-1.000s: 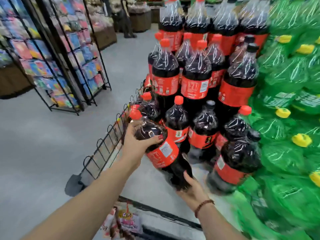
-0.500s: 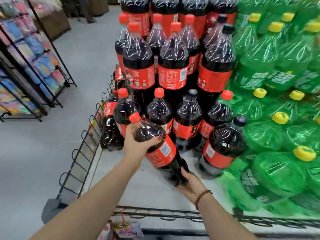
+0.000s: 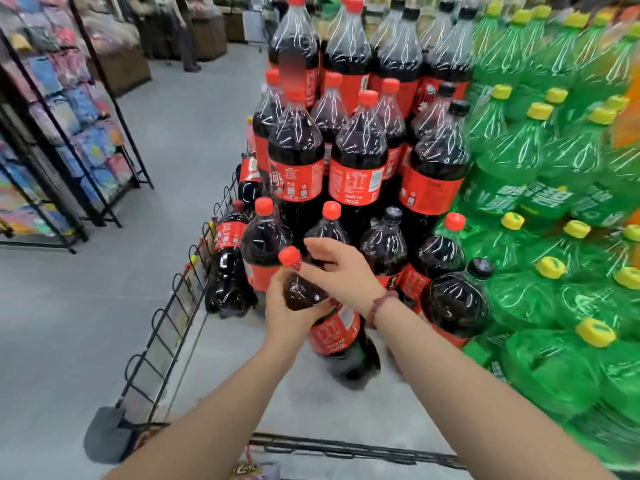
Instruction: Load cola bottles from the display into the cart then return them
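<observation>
Far out at nine o'clock from my hands stands a wire rack (image 3: 69, 133) of bright packets, well apart from the job. Nearer, the display's black wire fence (image 3: 166, 327) runs from seven o'clock up toward twelve; I judge it is there to stop bottles sliding off the pale platform (image 3: 242, 393). A fence-side bottle (image 3: 230, 268) stands just inside it.

My left hand (image 3: 287, 310) wraps the shoulder of the held cola bottle (image 3: 332, 332), fingers curled round the dark plastic below its red cap (image 3: 289, 256), which leans toward eleven o'clock. The base looks to be down on the platform, at six o'clock of the front row, though I cannot tell whether its weight has settled.

My right hand (image 3: 343, 271) comes over from three o'clock with fingers almost straight and spread, laid on the neck and not closed on it. I reckon it is a steadying touch to bring the tall bottle upright.

At twelve rise the stacked cola bottles (image 3: 360, 157). At three o'clock the green bottles (image 3: 540, 299) crowd close, so this gap looks like the free spot. I take this as the return step.
</observation>
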The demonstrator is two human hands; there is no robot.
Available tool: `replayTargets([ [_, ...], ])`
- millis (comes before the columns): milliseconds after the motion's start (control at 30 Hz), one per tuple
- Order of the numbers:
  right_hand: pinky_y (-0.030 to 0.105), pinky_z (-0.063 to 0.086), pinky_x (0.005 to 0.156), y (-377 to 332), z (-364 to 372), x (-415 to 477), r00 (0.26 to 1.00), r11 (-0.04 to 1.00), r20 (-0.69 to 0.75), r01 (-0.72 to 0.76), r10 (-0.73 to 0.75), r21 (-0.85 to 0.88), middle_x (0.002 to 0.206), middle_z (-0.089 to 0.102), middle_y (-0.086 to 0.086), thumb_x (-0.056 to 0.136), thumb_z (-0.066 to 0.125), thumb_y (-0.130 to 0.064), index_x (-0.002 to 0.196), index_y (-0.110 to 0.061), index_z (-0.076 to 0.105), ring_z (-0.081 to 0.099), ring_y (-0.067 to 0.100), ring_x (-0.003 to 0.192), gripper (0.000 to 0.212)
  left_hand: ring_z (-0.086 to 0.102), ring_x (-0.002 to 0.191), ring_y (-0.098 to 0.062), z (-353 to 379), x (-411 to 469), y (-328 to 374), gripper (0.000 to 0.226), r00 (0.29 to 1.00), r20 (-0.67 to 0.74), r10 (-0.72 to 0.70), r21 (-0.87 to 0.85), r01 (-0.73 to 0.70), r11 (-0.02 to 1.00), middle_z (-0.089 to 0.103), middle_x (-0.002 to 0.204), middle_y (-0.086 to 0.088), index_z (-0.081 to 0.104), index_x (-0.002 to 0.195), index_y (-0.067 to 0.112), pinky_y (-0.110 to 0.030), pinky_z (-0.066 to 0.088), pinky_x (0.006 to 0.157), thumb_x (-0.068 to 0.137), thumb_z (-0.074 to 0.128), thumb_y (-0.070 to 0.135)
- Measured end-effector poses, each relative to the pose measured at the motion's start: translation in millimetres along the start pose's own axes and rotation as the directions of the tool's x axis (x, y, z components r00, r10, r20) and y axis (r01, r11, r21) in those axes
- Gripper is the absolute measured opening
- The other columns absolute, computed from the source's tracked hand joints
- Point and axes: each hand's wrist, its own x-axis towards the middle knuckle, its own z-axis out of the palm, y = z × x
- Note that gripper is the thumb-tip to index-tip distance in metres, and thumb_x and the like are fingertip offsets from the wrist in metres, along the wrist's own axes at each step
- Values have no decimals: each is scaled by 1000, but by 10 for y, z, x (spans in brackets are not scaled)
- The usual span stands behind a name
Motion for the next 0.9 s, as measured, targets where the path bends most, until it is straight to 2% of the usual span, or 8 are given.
replayTargets([
  [67,30,47,100,-45,8,106,1000,998,-20,10,-11,-55,119,65,0,77,77,-25,124,-17,61,61,11,109,50,58,110,1,100,-32,42,78,998,44,38,32,-39,999,62,122,4,51,115,37,-17,45,90,52,94,17],
  [167,34,51,93,-21,-139,141,991,976,-123,23,-51,-217,100,70,-3,73,77,-25,106,-21,70,65,12,93,34,56,119,-12,208,-42,80,86,994,97,54,66,-60,996,57,128,1,49,117,39,-30,46,100,40,87,40],
  [233,33,51,92,-3,-287,99,988,978,-148,18,-49,-206,96,71,-2,73,78,-21,101,-18,71,67,13,92,28,51,125,-9,236,-54,47,100,984,165,66,93,-82,992,53,134,5,46,131,31,-34,43,106,39,85,43],
  [333,33,53,90,13,-452,-10,992,983,-118,24,-46,-184,91,72,-1,73,81,-20,97,-15,72,68,14,88,27,47,124,9,227,-127,-96,104,964,257,73,91,-100,991,47,135,15,37,136,30,-18,41,103,46,89,31],
  [500,31,53,79,70,-786,-112,995,941,-91,-2,-31,-339,77,72,3,72,80,-29,81,-15,72,62,11,69,18,35,136,-20,278,-316,-591,138,934,255,-248,292,170,941,37,145,-3,21,151,22,-42,33,113,37,97,42],
  [633,26,49,70,175,-996,-239,990,951,-144,-41,-4,-307,67,67,1,72,80,-23,70,-17,68,55,6,60,13,56,108,-7,482,-416,-747,107,887,308,-343,214,287,934,57,125,5,33,132,30,-25,47,91,49,95,5],
  [733,33,49,69,243,-1068,-293,982,962,-191,-43,-9,-269,61,59,-3,72,76,-22,65,-12,63,50,4,60,18,60,101,1,613,-387,-830,102,890,313,-332,129,306,943,64,118,4,41,130,28,-15,52,78,48,91,-9],
  [900,36,53,75,261,-1037,-315,976,962,-214,-22,-39,-273,67,66,6,73,76,-21,71,-11,67,54,9,63,14,60,110,-9,675,-253,-836,115,908,288,-303,117,280,953,64,117,15,41,132,36,-35,51,94,32,95,21],
])
